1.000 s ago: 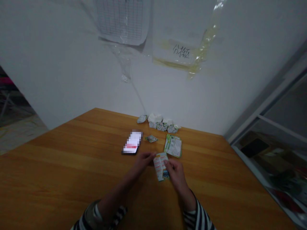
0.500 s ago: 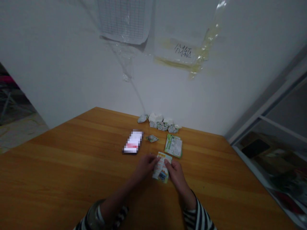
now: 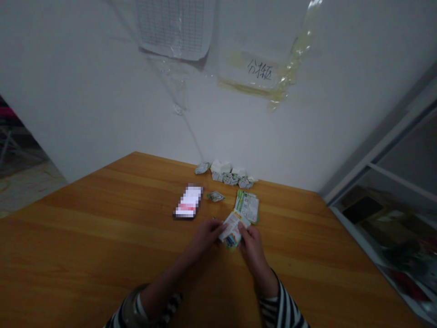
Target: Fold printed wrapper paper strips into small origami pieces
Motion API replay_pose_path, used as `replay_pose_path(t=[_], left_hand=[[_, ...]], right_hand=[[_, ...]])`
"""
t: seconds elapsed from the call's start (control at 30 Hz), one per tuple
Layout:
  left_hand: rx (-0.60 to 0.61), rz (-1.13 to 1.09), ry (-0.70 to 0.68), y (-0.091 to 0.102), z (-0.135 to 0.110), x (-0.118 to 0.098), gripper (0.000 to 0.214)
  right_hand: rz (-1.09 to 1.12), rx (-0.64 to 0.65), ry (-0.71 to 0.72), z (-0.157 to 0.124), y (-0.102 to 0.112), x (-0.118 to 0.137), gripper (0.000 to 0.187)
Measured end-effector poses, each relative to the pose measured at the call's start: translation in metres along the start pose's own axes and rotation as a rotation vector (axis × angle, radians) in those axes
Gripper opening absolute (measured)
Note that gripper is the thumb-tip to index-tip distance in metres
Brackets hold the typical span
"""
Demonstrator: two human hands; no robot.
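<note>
My left hand [image 3: 205,234] and my right hand [image 3: 251,241] both pinch a small printed paper card [image 3: 231,229] just above the wooden table [image 3: 85,237]. The card is tilted and partly folded between my fingertips. Just beyond it lies a small stack of similar green-and-white cards [image 3: 247,206]. A single small folded paper piece [image 3: 215,196] lies beside the stack, to its left.
A phone [image 3: 188,206] lies face up left of the cards. Several folded paper pieces [image 3: 227,173] sit in a row at the table's far edge against the white wall. Taped sheets hang on the wall. A metal shelf frame [image 3: 382,164] stands to the right.
The card has gone from flat and upright to tilted and bent between both hands, and the hands have drawn closer together and slightly further from me.
</note>
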State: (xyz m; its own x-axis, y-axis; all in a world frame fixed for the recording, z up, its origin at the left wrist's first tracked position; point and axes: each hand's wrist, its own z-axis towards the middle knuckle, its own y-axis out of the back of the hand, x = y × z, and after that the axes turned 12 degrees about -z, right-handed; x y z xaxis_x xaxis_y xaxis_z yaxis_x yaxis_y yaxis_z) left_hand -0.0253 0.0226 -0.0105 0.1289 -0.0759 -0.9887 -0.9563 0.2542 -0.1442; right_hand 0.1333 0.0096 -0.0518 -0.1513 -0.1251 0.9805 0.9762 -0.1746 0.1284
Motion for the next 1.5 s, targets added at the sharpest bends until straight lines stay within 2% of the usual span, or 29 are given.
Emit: replay_pose_path(t=[0.1, 0.17, 0.27, 0.33, 0.37, 0.43, 0.5, 0.6, 0.7, 0.77, 0.83, 0.9, 1.0, 1.07, 1.2, 1.3, 1.37, 1.43, 1.5], left_hand=[[-0.017, 0.014, 0.01, 0.0, 0.0, -0.002, 0.04], [-0.064, 0.035, -0.004, 0.002, 0.0, -0.002, 0.037], [-0.07, 0.062, -0.011, 0.009, 0.002, -0.002, 0.034], [0.004, 0.064, 0.018, 0.013, 0.003, -0.002, 0.036], [0.05, 0.06, 0.036, 0.015, 0.004, -0.001, 0.038], [0.118, 0.044, 0.059, 0.017, 0.005, 0.0, 0.042], [0.133, 0.027, 0.059, 0.016, 0.005, 0.001, 0.045], [0.125, -0.039, 0.055, 0.011, 0.003, 0.0, 0.045], [0.211, -0.18, 0.068, 0.004, -0.006, -0.008, 0.051], [0.305, -0.258, 0.026, 0.0, -0.012, -0.017, 0.071], [0.38, -0.267, -0.078, -0.002, -0.017, -0.025, 0.089], [0.411, -0.17, -0.175, 0.0, -0.018, -0.028, 0.081], [0.308, 0.033, -0.283, 0.004, -0.013, -0.024, 0.035], [0.204, 0.104, -0.339, 0.007, -0.009, -0.02, 0.019], [0.082, 0.07, -0.378, 0.007, -0.006, -0.02, 0.013], [0.007, -0.008, -0.311, 0.006, -0.007, -0.021, 0.012], [-0.018, -0.065, -0.262, 0.005, -0.006, -0.019, 0.015], [-0.025, -0.112, -0.232, 0.004, -0.006, -0.016, 0.018], [-0.048, -0.128, -0.23, 0.0, -0.007, -0.013, 0.02]], right_hand=[[0.129, -0.005, -0.082, -0.002, -0.003, 0.001, 0.042], [0.083, 0.032, -0.101, -0.003, -0.003, 0.006, 0.041], [-0.018, 0.027, -0.002, -0.003, 0.006, 0.024, 0.04], [-0.043, 0.003, 0.093, -0.002, 0.017, 0.04, 0.057], [-0.062, 0.063, 0.11, 0.0, 0.024, 0.046, 0.059], [-0.082, 0.254, 0.106, 0.002, 0.035, 0.053, 0.045], [-0.141, 0.344, 0.118, 0.005, 0.042, 0.05, 0.036], [-0.168, 0.231, 0.105, 0.01, 0.04, 0.035, 0.035], [-0.013, 0.153, 0.076, 0.013, 0.035, 0.025, 0.03], [0.094, 0.186, 0.035, 0.012, 0.035, 0.026, 0.029], [0.175, 0.241, -0.014, 0.011, 0.038, 0.031, 0.027], [0.235, 0.28, -0.058, 0.009, 0.042, 0.035, 0.027], [0.23, 0.316, -0.078, 0.006, 0.045, 0.041, 0.027], [0.173, 0.351, -0.034, 0.004, 0.044, 0.045, 0.031], [0.105, 0.489, 0.165, 0.002, 0.043, 0.052, 0.054], [-0.014, 0.458, 0.257, 0.002, 0.043, 0.054, 0.073], [-0.104, 0.413, 0.273, 0.001, 0.042, 0.054, 0.079], [-0.161, 0.328, 0.278, -0.001, 0.037, 0.053, 0.064], [-0.178, 0.172, 0.265, -0.004, 0.027, 0.051, 0.026]])
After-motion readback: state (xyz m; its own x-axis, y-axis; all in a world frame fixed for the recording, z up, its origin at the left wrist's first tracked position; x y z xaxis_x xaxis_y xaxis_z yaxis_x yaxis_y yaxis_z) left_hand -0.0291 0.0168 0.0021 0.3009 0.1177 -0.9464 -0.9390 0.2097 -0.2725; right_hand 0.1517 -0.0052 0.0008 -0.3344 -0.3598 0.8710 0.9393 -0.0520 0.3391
